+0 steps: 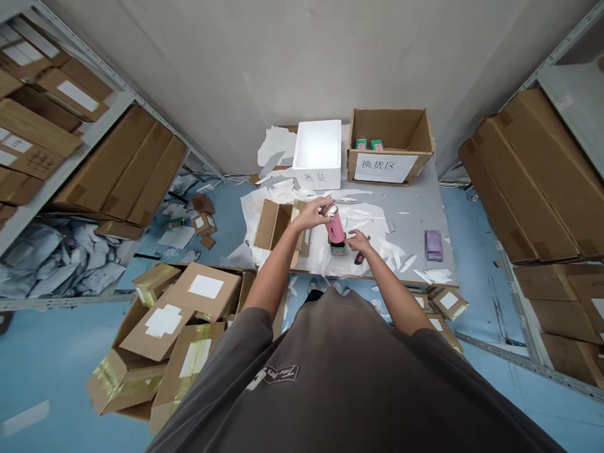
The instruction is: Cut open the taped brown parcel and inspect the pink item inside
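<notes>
A pink thermos bottle (335,229) with a shiny silver lid stands slightly tilted over the near part of the table. My left hand (311,214) is closed around its top, at the lid. Directly below the bottle is a small green box (337,250), its dark top edge at the bottle's base. My right hand (358,240) has its fingers closed at the right side of that edge, seemingly on the box. A red and black utility knife (360,257) lies just below my right hand. Left of the bottle stands an open cardboard box (274,226).
At the back of the table are a white foam box (317,178) and a labelled carton (386,168) holding small green-and-pink boxes. Paper scraps (372,217) litter the tabletop. A blurred purple item (433,245) lies right. Cartons (182,308) pile at lower left; loaded shelves flank both sides.
</notes>
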Tool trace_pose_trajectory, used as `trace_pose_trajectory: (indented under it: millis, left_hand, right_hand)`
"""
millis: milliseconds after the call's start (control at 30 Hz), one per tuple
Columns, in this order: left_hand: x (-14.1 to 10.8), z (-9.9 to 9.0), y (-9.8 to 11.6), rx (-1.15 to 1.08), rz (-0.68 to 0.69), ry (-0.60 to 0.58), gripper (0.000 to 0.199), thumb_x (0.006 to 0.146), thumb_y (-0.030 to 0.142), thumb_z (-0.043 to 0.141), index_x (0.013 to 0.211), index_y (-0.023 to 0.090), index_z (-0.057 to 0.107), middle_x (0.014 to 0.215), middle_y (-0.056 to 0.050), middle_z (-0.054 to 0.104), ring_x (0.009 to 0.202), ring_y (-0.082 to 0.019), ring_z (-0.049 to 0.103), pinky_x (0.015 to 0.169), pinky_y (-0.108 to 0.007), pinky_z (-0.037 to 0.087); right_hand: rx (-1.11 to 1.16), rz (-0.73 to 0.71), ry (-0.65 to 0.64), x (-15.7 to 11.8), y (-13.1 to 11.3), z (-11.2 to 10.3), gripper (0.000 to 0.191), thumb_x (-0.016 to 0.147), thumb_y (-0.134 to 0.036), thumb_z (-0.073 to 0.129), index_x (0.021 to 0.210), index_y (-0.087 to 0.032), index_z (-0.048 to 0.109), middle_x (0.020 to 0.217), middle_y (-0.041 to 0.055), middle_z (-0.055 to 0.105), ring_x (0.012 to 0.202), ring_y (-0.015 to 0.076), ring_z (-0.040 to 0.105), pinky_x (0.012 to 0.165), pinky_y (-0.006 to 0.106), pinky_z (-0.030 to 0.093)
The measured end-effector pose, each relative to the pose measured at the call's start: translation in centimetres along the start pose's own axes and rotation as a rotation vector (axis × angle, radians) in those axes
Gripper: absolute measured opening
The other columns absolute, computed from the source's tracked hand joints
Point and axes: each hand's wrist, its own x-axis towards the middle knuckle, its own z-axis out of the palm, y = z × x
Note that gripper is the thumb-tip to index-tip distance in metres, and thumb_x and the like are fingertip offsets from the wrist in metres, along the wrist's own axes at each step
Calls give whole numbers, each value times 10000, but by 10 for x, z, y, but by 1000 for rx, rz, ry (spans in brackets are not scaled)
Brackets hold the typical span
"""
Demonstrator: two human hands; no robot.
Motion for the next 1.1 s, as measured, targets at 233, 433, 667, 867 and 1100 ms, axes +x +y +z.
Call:
trace_pose_trajectory:
  millis: [233,433,667,867,1100]
  left_hand:
    - [-12,39,-31,91,-31,-21,690,741,213,804,1421,156,706,1402,-158,680,1265,-331,658,1115,-467,525]
    - [-25,85,-55,210,-107,-120,751,700,170,811,1439,163,678,1370,-160,685,1295,-362,625,1145,-478,501]
    - [-27,117,-78,258,-173,-364,779,592,150,887,1351,209,722,1383,-147,727,1469,-365,514,1278,-507,354]
    - [-70,111,-98,74,-448,164,562,909,358,732,1434,171,661,1532,-200,635,1451,-343,553,1261,-533,398]
    - [-93,145,-113,-233,-745,182,559,909,467,767,1369,157,698,1377,-170,739,1190,-293,703,1086,-470,553]
  right_hand:
    - [51,125,65,11,15,25,228,818,-289,771,792,-214,558,685,11,662,720,180,716,668,247,585]
    - [162,77,76,8,21,25,185,812,-300,718,780,-237,547,660,-7,631,745,205,726,729,322,638]
    - [187,101,51,4,21,24,195,766,-296,687,756,-244,499,679,-53,574,715,164,651,741,304,620]
    - [111,77,32,1,21,29,294,820,-361,741,741,-249,481,722,-37,594,730,163,644,736,272,586]
    - [-1,6,92,-12,28,39,281,874,-438,754,831,-253,547,793,24,688,858,226,693,757,298,600]
